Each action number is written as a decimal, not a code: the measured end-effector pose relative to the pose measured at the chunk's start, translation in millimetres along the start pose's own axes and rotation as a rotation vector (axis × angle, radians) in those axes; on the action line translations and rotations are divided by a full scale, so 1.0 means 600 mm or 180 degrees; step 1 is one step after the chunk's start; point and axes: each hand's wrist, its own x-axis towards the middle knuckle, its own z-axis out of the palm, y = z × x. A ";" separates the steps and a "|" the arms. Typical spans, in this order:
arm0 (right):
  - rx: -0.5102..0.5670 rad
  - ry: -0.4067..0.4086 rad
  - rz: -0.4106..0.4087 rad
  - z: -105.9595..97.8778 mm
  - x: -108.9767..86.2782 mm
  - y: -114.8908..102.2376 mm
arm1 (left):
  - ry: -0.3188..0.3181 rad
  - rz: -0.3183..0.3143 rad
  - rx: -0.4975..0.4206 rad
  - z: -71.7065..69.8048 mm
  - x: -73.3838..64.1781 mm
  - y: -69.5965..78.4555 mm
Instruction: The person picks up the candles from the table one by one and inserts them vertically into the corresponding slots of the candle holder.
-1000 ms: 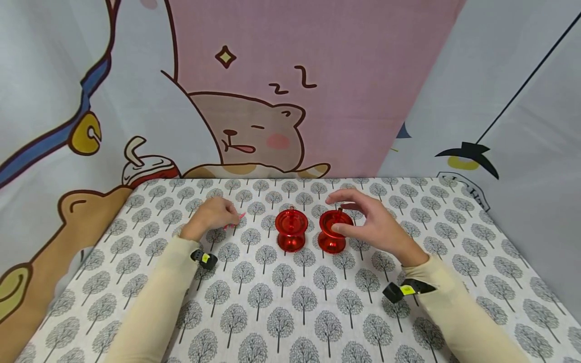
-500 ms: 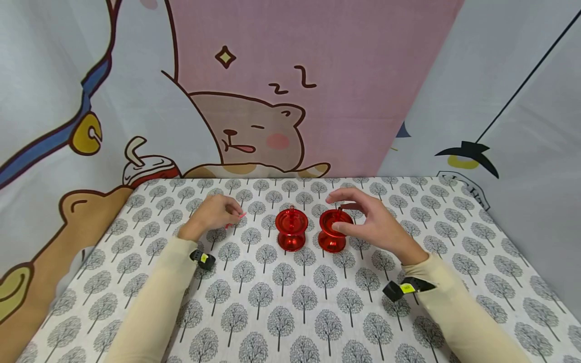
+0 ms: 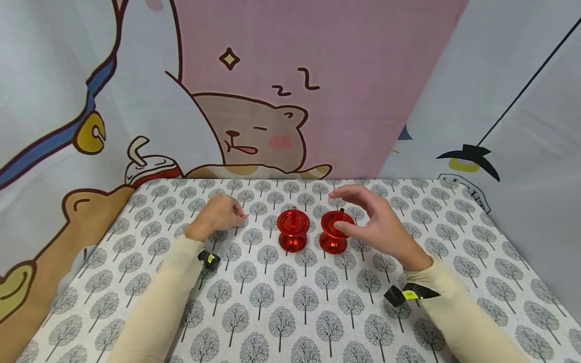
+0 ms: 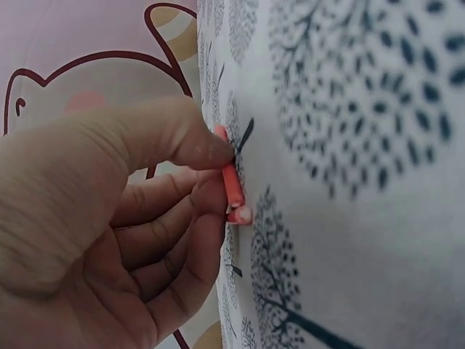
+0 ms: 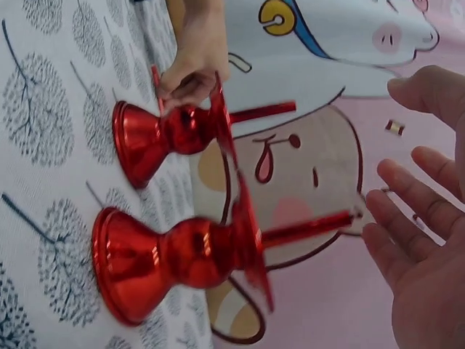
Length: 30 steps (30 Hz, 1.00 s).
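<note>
My left hand [image 3: 222, 213] is low over the cloth at the left, its thumb and fingertips pinching a thin red stick [image 4: 232, 185]. A short red piece with a pale end [image 4: 240, 215] shows at the stick's lower end; whether it is separate I cannot tell. Two shiny red candlesticks stand upright side by side: the left candlestick [image 3: 292, 237] and the right candlestick [image 3: 333, 242]. Each has a wide dish and a thin upright rod on top. Beside the right candlestick is my right hand [image 3: 374, 222], fingers spread and gently bent, holding nothing; the right wrist view shows it apart from the rod.
A white cloth with grey trees [image 3: 281, 302] covers the table. Behind it hangs a cartoon backdrop [image 3: 363, 101], which also runs along both sides. Each wrist wears a black strap with a small camera, such as the right camera [image 3: 395, 296].
My left fingers have drawn together around the red stick, and less red shows beneath them. My right hand has stayed almost in place. The head view has shifted slightly.
</note>
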 end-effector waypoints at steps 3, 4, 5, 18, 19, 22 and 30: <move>-0.0068 0.0006 -0.0200 0.005 -0.001 -0.016 | 0.0013 0.0007 0.0143 0.000 0.002 0.005; -0.0089 0.0002 -0.0288 0.008 -0.001 -0.022 | 0.0022 0.0004 0.0180 0.000 0.002 0.006; -0.0106 -0.0005 -0.0366 0.011 0.000 -0.028 | 0.0027 -0.0005 0.0210 0.000 0.003 0.007; -0.0246 -0.0189 -0.0347 0.081 0.012 -0.027 | 0.0080 0.0073 -0.0112 -0.005 -0.004 0.012; -0.0289 -0.0207 -0.0278 0.085 0.013 -0.025 | 0.0099 0.0119 -0.0144 -0.005 -0.005 0.013; -0.0444 -0.0234 -0.0081 0.096 0.017 -0.018 | 0.0096 0.0182 -0.0409 -0.006 -0.005 0.015; -0.0829 -0.0341 0.0341 0.113 0.029 -0.002 | -0.0111 0.0171 -0.1336 -0.012 -0.008 0.020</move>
